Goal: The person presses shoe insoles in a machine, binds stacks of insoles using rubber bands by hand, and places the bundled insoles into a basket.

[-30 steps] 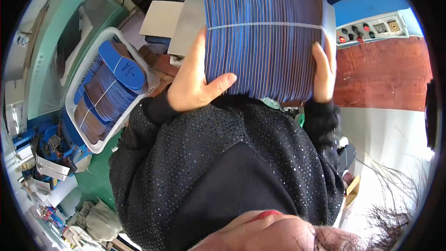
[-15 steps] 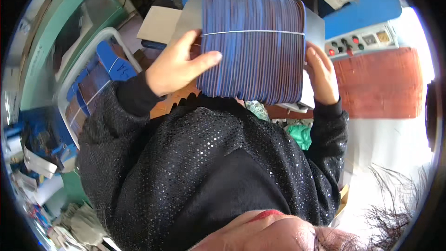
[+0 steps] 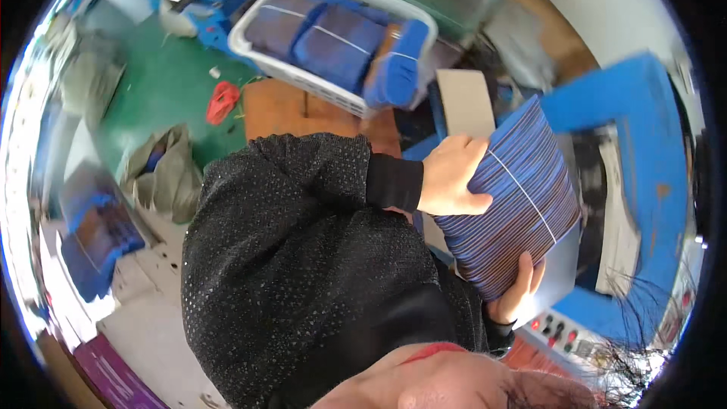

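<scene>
Lower right of the white basket (image 3: 322,89), I watch the left hand (image 3: 454,178) and right hand (image 3: 519,291) brace opposite ends of the banded blue-brown stack (image 3: 503,212), fingers spread, presumably keeping its thin layers from slipping.

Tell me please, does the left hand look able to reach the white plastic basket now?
Probably not at once: the left hand is holding the strapped stack of thin blue-and-brown pieces, although the space towards the white plastic basket looks free.
</scene>
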`<state>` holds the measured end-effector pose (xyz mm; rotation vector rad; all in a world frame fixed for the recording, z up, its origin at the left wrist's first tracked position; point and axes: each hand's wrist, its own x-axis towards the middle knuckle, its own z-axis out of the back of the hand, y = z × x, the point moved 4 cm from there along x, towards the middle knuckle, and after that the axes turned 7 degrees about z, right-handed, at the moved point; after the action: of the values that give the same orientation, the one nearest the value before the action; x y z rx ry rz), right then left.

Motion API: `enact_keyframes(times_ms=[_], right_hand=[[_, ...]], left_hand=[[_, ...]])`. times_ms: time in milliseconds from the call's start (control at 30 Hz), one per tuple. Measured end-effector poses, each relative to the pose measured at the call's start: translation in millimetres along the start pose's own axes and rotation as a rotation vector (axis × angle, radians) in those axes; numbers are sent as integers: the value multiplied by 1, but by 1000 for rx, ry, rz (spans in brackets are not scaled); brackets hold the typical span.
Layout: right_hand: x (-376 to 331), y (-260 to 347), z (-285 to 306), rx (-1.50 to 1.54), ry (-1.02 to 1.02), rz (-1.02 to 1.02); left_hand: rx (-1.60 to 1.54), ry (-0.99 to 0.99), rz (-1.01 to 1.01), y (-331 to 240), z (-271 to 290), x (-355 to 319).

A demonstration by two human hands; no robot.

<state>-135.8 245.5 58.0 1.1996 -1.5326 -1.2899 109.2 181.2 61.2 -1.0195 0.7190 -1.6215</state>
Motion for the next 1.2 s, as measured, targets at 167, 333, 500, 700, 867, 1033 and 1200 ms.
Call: enact_keyframes(times_ms=[167,333,500,700,867,1033,1200], right_hand=[[20,-16,-89,29,232,134],[65,-31,-142,90,529,103],[94,0,-131,72,819,79],[105,7,-162,189,1155,72],[102,-10,-165,305,1498,-142],[101,-18,-223,178,1714,-143],[65,-55,-334,178,1929,-213]], left_hand=[[81,-232,-29,25,73,-25],[182,-443,100,31,112,-39],[369,-688,228,-41,81,-73],[529,-929,437,-97,61,-102],[648,-1182,571,-118,-3,-134],[544,-1414,740,-101,-20,-139],[590,-1596,866,-58,31,-153]])
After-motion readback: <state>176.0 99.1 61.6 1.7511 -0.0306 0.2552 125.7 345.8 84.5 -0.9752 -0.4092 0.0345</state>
